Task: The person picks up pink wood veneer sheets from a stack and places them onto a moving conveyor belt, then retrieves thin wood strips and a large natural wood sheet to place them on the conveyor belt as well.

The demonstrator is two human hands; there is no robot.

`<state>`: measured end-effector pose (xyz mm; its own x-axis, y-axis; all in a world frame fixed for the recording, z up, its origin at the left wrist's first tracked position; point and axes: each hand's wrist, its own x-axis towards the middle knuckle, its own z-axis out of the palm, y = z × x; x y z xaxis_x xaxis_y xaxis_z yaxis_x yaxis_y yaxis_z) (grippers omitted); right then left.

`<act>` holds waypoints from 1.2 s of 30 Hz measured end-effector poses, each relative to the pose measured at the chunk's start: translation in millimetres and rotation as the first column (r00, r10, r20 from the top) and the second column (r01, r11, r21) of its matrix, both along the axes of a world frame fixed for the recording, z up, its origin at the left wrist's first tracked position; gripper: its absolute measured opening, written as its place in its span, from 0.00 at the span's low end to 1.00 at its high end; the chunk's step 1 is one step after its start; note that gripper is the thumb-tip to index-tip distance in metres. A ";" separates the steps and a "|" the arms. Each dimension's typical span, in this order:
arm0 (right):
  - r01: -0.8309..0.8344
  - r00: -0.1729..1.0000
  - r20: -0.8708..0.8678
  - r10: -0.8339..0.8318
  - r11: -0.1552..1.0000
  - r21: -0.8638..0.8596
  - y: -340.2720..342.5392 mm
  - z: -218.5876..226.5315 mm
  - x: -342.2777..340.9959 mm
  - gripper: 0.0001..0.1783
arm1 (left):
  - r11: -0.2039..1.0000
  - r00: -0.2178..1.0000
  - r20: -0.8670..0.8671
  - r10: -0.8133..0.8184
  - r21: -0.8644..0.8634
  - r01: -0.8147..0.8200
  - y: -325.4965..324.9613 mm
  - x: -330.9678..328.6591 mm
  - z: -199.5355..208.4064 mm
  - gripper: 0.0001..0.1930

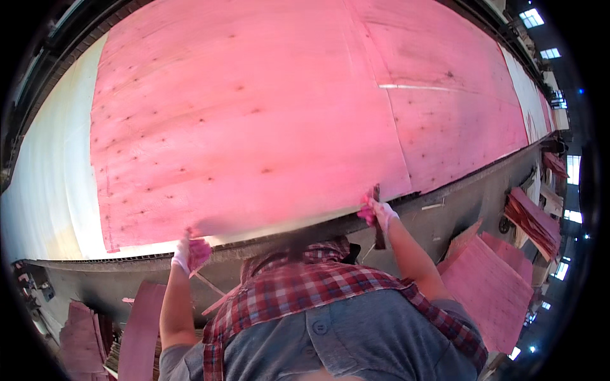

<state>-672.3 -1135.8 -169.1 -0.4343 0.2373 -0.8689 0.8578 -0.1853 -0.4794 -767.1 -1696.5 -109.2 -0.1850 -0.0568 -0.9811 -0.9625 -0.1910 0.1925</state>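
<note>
A large pink-stained wood veneer sheet (254, 127), dotted with dark knots, lies flat before me over paler veneer (47, 171) that shows at its left and along its near edge. My left hand (190, 253), in a white glove stained pink, is at the sheet's near left edge. Its fingers look curled, and what they hold, if anything, is hidden. My right hand (379, 213), gloved the same way, is closed around a dark, narrow, flat tool (380, 238) by the near edge. Whether that tool is a knife cannot be made out.
Another pink veneer sheet (451, 127) adjoins on the right, with a pale slit near its far part. A grey ledge (438, 213) runs along the near side. Pink veneer pieces (486, 286) lean at lower right, and others (143, 330) stand at lower left.
</note>
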 end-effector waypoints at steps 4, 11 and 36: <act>-0.417 0.909 0.048 0.415 0.904 0.091 -36.6 119.8 -34.6 0.21 | 0.758 0.665 -0.621 -0.416 0.167 0.630 29.7 29.4 59.0 0.26; -0.951 0.193 -0.127 0.973 0.218 0.221 -120.9 208.1 -30.4 0.31 | 0.673 0.709 -0.566 -0.421 0.329 0.662 96.5 42.1 77.5 0.30; 0.508 0.847 -0.214 -0.486 0.859 0.063 73.9 35.9 117.6 0.21 | 0.510 0.067 -0.694 -0.717 -0.457 0.729 230.3 20.3 2.8 0.27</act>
